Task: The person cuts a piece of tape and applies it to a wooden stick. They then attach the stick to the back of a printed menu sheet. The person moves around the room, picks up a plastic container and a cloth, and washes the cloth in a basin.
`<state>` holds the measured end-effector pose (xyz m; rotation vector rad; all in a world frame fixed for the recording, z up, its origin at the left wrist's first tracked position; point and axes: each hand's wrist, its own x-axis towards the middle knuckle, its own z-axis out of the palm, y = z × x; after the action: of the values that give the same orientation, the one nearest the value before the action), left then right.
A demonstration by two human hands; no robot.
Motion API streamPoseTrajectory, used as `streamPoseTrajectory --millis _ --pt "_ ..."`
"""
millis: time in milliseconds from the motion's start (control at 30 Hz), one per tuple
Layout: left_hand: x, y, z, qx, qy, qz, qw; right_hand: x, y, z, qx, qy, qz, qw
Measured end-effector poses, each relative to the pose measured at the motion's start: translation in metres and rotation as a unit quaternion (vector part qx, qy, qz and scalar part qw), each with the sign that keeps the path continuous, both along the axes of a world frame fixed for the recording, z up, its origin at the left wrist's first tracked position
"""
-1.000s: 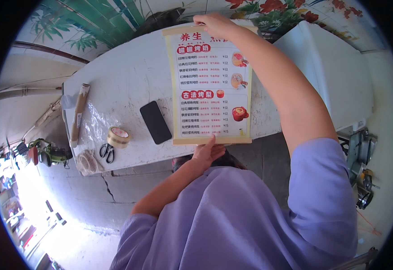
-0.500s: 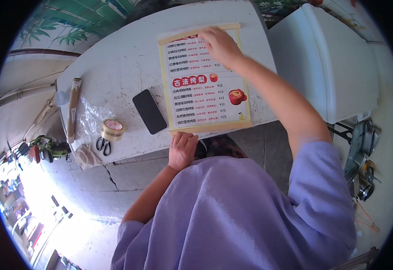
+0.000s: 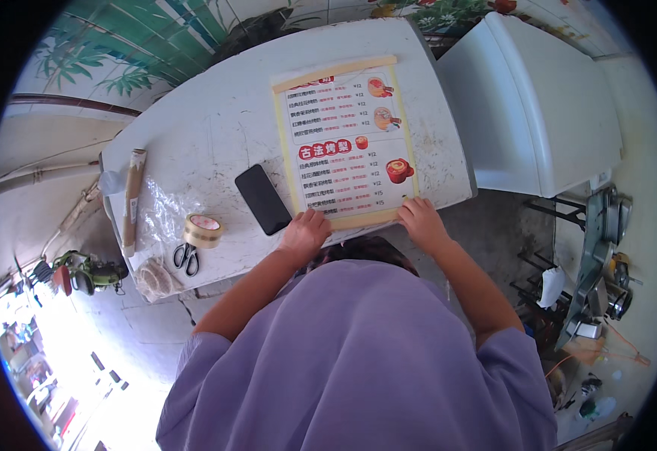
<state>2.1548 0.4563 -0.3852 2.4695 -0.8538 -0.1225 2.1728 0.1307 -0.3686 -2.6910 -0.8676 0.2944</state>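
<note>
We press the poster (image 3: 346,143) flat on the white table (image 3: 193,135): left hand (image 3: 305,231) and right hand (image 3: 419,220) spread open-palmed on its near edge, gripping nothing, likely to hold it flat. Glossy sheet, tan borders. Left of it: black phone (image 3: 262,199), tape roll (image 3: 203,230), scissors (image 3: 186,258).

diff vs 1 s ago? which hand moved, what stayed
The right hand came back from the far top edge of the printed sheet to its near bottom edge, beside the left hand, which stayed there. Both press flat; nothing grasped. Phone, tape roll and scissors unmoved.
</note>
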Motion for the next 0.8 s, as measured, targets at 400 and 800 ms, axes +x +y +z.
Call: streamPoseTrajectory --millis 400,800 --pt "0.007 0.001 0.015 0.024 -0.083 -0.007 0.996 0.023 0.004 0.007 0.052 -0.028 -0.002 0.998" --pt "0.007 -0.005 -0.005 -0.022 -0.012 0.098 0.995 0.014 0.006 -0.01 0.088 -0.055 -0.051 0.993"
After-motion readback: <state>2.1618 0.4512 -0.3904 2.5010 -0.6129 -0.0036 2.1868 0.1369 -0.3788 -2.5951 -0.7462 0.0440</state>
